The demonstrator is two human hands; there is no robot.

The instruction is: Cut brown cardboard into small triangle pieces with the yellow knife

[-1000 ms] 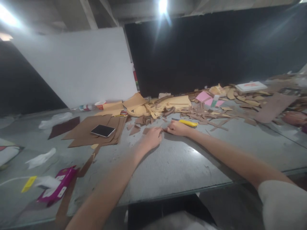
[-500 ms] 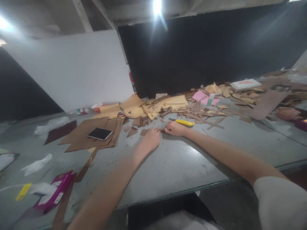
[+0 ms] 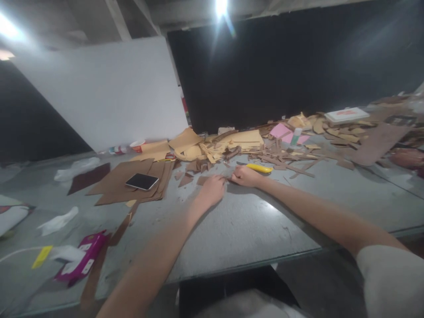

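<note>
My left hand (image 3: 213,191) is closed, its fingers pinched on a brown leather-like piece (image 3: 202,180) that pokes out to its left on the table. Close beside it, my right hand (image 3: 247,176) is curled shut, fingertips at the same spot. A dark bit shows between the two hands, but the fingers hide most of what they grip. Just beyond my right hand lies a knife with a yellow handle (image 3: 260,168), its dark blade pointing left. Small brown scraps (image 3: 186,179) are scattered left of my left hand.
A phone (image 3: 141,181) lies on stacked brown sheets (image 3: 112,187) to the left. Closer in, a magenta power strip (image 3: 82,256) has a white plug and cable. Offcuts (image 3: 274,154) heap along the back, with a glue stick (image 3: 296,136) and white box (image 3: 347,115). The glass edge (image 3: 251,263) runs in front.
The view has shifted slightly, so the table appears moved a little to the right. Both hands stay together at the same place, with only slight finger movement.
</note>
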